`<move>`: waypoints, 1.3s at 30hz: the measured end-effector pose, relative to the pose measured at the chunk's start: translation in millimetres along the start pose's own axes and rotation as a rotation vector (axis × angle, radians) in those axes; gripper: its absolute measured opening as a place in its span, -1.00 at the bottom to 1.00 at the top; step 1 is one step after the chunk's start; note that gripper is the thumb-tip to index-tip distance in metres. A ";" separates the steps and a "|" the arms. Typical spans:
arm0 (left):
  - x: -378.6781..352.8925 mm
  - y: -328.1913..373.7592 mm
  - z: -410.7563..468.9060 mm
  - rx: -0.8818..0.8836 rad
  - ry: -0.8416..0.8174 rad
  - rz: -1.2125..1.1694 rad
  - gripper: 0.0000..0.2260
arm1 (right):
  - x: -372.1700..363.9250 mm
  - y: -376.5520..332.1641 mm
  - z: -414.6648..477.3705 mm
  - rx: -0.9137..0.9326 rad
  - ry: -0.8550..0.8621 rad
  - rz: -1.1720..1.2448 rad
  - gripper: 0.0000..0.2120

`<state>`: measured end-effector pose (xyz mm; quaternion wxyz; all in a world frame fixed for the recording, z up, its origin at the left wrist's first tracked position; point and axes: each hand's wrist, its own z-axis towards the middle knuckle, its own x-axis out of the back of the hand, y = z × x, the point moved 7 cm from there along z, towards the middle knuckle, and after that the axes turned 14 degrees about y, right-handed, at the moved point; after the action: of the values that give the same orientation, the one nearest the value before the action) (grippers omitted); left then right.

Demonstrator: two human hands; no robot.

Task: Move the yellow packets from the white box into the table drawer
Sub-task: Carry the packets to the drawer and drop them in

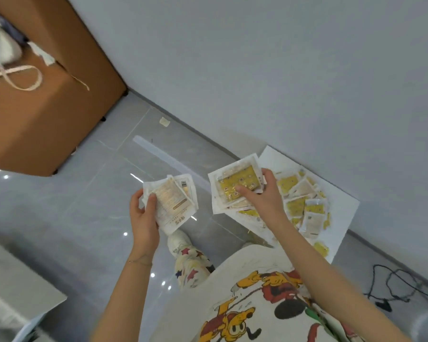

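Observation:
My left hand (143, 215) grips a small stack of packets (176, 201) with their pale printed backs up, held above the grey floor. My right hand (262, 193) pinches another stack of yellow packets (235, 186), yellow face up, over the near edge of the white box (341, 193). The box lies on the floor against the wall at the right. Several more yellow packets (304, 203) lie loose inside it. No drawer is visible.
A brown wooden cabinet (47, 107) stands at the upper left with a white bag and ribbon (10, 67) on top. A grey table corner (17, 287) shows at the lower left. Black cables (395, 290) lie on the floor at the right. My leg (190, 260) stands below the hands.

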<state>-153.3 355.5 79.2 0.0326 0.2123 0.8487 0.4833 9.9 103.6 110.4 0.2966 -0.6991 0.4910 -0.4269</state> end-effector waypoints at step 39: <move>459.9 71.5 125.2 0.137 1.146 -0.802 -0.77 | -640.1 -178.3 -238.8 0.379 -1.086 -0.513 -0.56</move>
<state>-514.7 668.4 141.3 -0.2574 -0.4039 0.7735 0.4151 -223.1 767.1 173.3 0.5105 -0.8470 0.0031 -0.1481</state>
